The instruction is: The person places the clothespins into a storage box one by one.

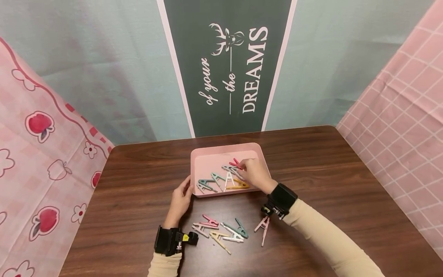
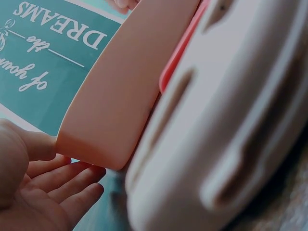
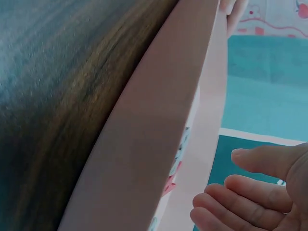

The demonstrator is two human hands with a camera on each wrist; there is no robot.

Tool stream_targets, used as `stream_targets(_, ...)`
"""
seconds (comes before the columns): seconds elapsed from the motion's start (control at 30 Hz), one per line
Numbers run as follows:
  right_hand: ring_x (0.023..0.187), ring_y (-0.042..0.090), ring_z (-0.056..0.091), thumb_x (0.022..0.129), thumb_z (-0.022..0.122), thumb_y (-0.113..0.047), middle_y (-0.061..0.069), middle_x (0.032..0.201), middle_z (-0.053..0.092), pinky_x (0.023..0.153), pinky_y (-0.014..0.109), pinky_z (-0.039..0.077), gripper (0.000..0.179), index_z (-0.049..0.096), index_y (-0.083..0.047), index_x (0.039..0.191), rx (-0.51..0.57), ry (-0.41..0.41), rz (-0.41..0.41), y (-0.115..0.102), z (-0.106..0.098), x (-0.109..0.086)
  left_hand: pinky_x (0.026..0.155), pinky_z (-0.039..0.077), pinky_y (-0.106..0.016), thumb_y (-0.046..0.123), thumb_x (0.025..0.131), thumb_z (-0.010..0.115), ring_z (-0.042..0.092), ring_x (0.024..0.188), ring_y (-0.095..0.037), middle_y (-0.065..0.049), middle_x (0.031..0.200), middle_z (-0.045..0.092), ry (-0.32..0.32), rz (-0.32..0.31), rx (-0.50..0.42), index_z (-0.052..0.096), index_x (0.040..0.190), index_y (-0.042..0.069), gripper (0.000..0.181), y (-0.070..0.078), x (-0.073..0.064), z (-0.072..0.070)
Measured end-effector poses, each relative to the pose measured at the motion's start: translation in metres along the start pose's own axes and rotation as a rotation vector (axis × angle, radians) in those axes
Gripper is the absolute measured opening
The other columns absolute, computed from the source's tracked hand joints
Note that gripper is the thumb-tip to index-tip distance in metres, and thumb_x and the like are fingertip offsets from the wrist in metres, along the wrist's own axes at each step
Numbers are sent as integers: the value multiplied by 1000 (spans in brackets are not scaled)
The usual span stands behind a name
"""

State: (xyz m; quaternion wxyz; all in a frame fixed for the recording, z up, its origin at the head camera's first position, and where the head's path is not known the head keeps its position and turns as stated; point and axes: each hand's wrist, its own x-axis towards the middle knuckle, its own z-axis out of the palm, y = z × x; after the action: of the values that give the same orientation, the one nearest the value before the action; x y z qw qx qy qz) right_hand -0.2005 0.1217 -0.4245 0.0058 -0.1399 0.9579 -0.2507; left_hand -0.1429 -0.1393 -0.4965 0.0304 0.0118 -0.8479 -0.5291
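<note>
A shallow pink tray (image 1: 211, 161) holds several clothespins: a red one (image 1: 235, 163), a grey one (image 1: 227, 168), a white one (image 1: 229, 179), a yellow one (image 1: 240, 186), plus green and teal ones. My right hand (image 1: 255, 174) is over the tray's right side, fingertips beside the red and grey clothespins. In the right wrist view its thumb stands apart from loosely bent fingers, with nothing between them. At the tray's front left corner, my left hand (image 1: 180, 198) touches the outside wall. Its thumb lies at the corner and its fingers (image 2: 72, 187) extend nearly straight.
In front of the tray on the wooden table (image 1: 297, 161) lies a loose group of clothespins: red, pale pink, cream (image 1: 219, 240), white (image 1: 232, 238) and teal (image 1: 242, 229). A pink clothespin (image 1: 264, 227) lies apart, below the right wrist. Curtains (image 1: 114, 84) hang around the table.
</note>
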Motion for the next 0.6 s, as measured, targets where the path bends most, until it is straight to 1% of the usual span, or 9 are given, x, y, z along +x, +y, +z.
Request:
stream_targets(0.1, 83, 23, 65, 86, 71, -15, 15, 93, 75, 79, 40, 57, 21, 74, 2, 97, 25, 35, -30, -1, -3, -12, 106, 45, -50, 3, 98, 50, 54, 127, -39, -28, 136, 54, 1, 2, 3, 45, 140, -6, 43, -1, 0, -1)
stream_targets(0.2, 87, 24, 69, 85, 72, -15, 16, 98, 75, 78, 41, 59, 23, 74, 2, 101, 41, 73, -57, 1, -5, -27, 105, 46, -51, 3, 98, 51, 56, 125, -39, -28, 135, 55, 6, 9, 5, 46, 139, -6, 43, -1, 0, 0)
stream_targets(0.37, 81, 25, 71, 82, 74, -13, 15, 92, 74, 69, 38, 60, 22, 73, 1, 99, 62, 124, -78, 6, -7, -50, 104, 47, -50, 1, 97, 50, 57, 123, -40, -30, 134, 56, 3, 19, -15, 45, 138, -9, 43, 0, 0, 0)
stream_targets(0.43, 79, 24, 71, 81, 74, -12, 14, 90, 74, 67, 36, 59, 20, 73, 1, 98, 65, 132, -86, 8, -7, -57, 104, 47, -50, 2, 98, 49, 57, 123, -41, -31, 134, 55, -2, 20, -16, 45, 138, -10, 42, 1, 0, 0)
stream_targets(0.6, 74, 19, 69, 81, 75, -12, 13, 88, 75, 64, 31, 59, 18, 73, -1, 95, 55, 132, -106, 10, -9, -66, 103, 47, -50, 2, 98, 49, 57, 123, -41, -31, 134, 55, 1, 28, -10, 45, 138, -9, 42, 1, 0, 0)
